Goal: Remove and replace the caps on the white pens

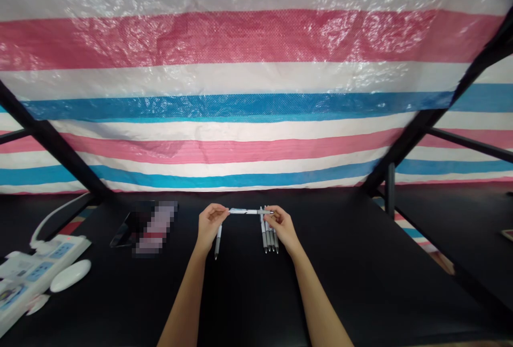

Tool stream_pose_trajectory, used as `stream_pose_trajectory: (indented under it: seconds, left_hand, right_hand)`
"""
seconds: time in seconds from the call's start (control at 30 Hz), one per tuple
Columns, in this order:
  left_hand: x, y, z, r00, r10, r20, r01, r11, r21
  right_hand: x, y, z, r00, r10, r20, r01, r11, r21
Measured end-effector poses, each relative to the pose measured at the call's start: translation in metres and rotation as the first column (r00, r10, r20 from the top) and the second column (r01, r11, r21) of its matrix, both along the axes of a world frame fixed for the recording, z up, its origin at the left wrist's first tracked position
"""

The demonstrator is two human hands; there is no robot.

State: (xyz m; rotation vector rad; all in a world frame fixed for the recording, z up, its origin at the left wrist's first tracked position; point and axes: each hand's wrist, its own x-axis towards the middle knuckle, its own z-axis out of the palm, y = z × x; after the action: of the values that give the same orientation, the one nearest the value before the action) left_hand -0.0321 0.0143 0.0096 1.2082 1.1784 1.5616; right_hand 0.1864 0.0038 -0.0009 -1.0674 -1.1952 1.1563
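Observation:
A white pen with a grey grip (250,211) is held level between my two hands. My left hand (210,224) pinches its white end, and my right hand (281,224) has its fingers closed around the grey tip end. Below my left hand a single pen (218,243) lies on the black table, its upper part hidden by the hand. Several similar pens (270,237) lie side by side just left of my right hand, tips toward me, partly covered by its fingers.
On the left are a white power strip (44,264) with a cable, a white oval object (71,275) and a dark phone-like object (127,229) beside a blurred-out patch. Striped plastic sheeting (248,149) hangs behind the table (360,283), between black frame bars (64,149).

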Motion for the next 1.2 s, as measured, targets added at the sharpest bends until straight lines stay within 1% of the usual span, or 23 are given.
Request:
stream_pose_trajectory:
  seconds: [0.13, 0.4, 0.7, 0.8, 0.9, 0.97, 1.07, 1.2]
  left_hand:
    - [-0.001, 0.0, 0.0, 1.0, -0.004, 0.011, 0.004, 1.0, 0.004]
    - [-0.001, -0.001, 0.002, 1.0, 0.003, 0.018, -0.003, 1.0, -0.003]
    - [0.0, 0.0, -0.001, 1.0, 0.001, 0.016, -0.001, 1.0, 0.0]
    - [-0.001, 0.0, -0.001, 1.0, 0.003, 0.027, -0.003, 1.0, -0.004]
    - [0.001, 0.001, -0.003, 0.995, 0.008, 0.102, -0.008, 1.0, 0.0]
    - [0.005, 0.002, -0.005, 0.977, 0.02, 0.212, -0.02, 1.0, -0.004]
    - [0.016, 0.004, -0.01, 0.931, 0.026, 0.363, -0.017, 0.999, -0.028]
    - [0.028, 0.004, -0.014, 0.922, 0.014, 0.388, 0.004, 0.999, -0.045]
  right_hand:
    - [0.0, -0.001, 0.001, 1.0, 0.031, 0.002, -0.031, 0.999, -0.016]
    - [0.0, 0.0, 0.0, 1.0, 0.015, 0.022, -0.014, 1.0, -0.012]
    - [0.0, -0.002, 0.004, 0.992, 0.003, 0.129, -0.001, 1.0, -0.014]
    - [0.0, -0.002, 0.004, 0.99, -0.002, 0.139, 0.003, 1.0, -0.005]
    - [-0.002, -0.003, 0.005, 0.988, 0.001, 0.153, -0.001, 1.0, -0.002]
    - [-0.003, -0.004, 0.006, 0.985, 0.011, 0.172, -0.012, 1.0, 0.004]
    - [-0.004, -0.006, 0.007, 0.977, 0.039, 0.209, -0.042, 0.999, 0.014]
    - [-0.006, -0.009, 0.009, 0.965, 0.133, 0.226, -0.142, 0.99, 0.023]
